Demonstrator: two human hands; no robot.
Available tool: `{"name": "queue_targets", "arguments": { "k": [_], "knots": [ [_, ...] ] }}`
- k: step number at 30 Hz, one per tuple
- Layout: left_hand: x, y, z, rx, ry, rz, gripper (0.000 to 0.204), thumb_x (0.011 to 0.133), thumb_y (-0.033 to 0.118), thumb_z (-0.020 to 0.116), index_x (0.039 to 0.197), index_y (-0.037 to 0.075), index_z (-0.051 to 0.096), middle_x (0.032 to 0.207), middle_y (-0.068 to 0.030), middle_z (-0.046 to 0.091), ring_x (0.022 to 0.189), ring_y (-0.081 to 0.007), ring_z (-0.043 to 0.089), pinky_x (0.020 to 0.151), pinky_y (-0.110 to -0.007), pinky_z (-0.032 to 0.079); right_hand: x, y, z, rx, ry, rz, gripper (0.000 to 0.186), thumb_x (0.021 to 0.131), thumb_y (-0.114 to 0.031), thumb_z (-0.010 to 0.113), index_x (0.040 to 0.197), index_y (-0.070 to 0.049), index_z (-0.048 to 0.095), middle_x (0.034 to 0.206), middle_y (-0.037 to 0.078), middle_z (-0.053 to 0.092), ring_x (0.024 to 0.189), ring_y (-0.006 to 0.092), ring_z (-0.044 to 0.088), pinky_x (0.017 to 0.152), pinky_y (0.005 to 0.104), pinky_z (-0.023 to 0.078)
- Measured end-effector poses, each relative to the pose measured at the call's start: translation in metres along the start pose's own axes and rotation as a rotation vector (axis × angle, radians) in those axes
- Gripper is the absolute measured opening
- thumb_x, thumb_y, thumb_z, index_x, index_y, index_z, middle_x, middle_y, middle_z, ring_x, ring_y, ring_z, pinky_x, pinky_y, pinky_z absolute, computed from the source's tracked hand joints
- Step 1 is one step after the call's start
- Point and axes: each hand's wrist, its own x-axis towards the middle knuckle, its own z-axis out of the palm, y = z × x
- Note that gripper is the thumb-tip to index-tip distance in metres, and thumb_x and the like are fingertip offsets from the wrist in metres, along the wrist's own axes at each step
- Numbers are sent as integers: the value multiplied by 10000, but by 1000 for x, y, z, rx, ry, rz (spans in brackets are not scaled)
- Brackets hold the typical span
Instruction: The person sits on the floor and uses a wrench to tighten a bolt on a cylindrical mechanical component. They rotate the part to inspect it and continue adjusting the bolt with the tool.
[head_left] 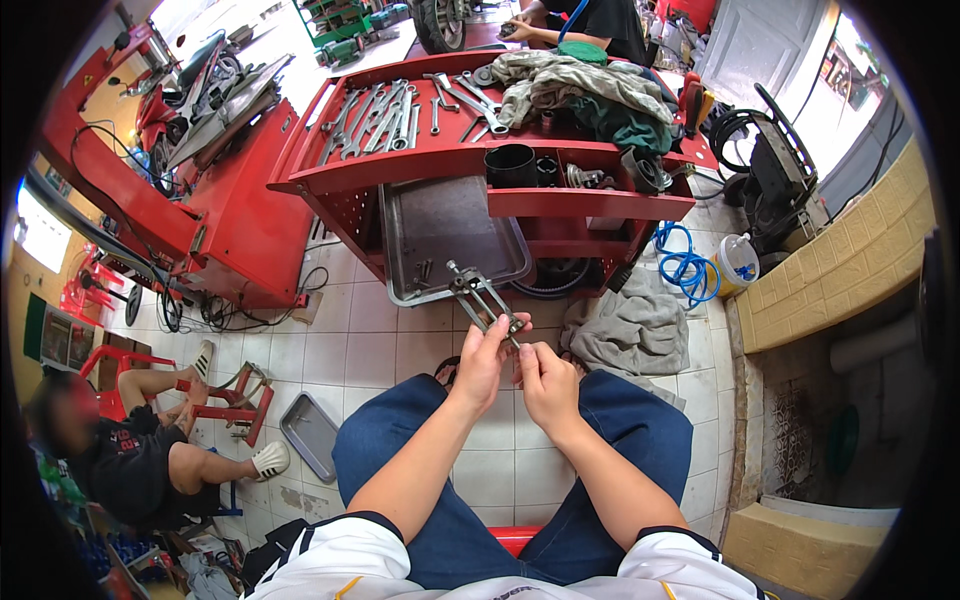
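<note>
My left hand (487, 355) grips a metal puller tool (480, 296) with two long parallel arms, held up over my knees. My right hand (545, 378) pinches the tool's lower end, close beside the left hand. Both forearms come up from the lower edge across my blue jeans (440, 530). The tool's far end points toward a metal tray (410, 240) leaning against the red cart.
A red tool cart (420, 160) holds several wrenches (380, 115) and rags (570, 85). A grey cloth (630, 330) and blue hose (685, 265) lie on the tiled floor. A seated person (150, 450) is at left, near a small tray (310, 435). A low brick wall (840, 270) is at right.
</note>
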Motion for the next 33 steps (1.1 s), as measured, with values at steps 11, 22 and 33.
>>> {"name": "queue_targets", "arguments": {
  "k": [11, 22, 33],
  "knots": [
    [-1, 0, -1, 7, -13, -1, 302, 1052, 306, 535, 1202, 44, 550, 1217, -117, 651, 1155, -190, 610, 928, -339, 519, -3, -19, 5, -31, 139, -56, 263, 1011, -310, 601, 949, -60, 652, 683, 110, 678, 609, 297, 680, 551, 381, 496],
    [-1, 1, 0, 26, -31, -7, 311, 1051, 311, 536, 1214, 47, 549, 1219, -111, 651, 1145, -183, 609, 918, -344, 519, -3, -8, 3, -69, 87, -80, 282, 1024, -336, 576, 971, -72, 661, 687, 103, 676, 597, 289, 673, 549, 392, 490],
    [-1, -1, -3, 70, -60, 7, 333, 1051, 325, 538, 1236, 48, 549, 1219, -103, 652, 1143, -174, 612, 922, -339, 499, -3, -3, 7, 0, 86, -64, 319, 1052, -303, 527, 879, -54, 627, 635, 72, 663, 580, 243, 666, 546, 366, 486]
  ]
}}
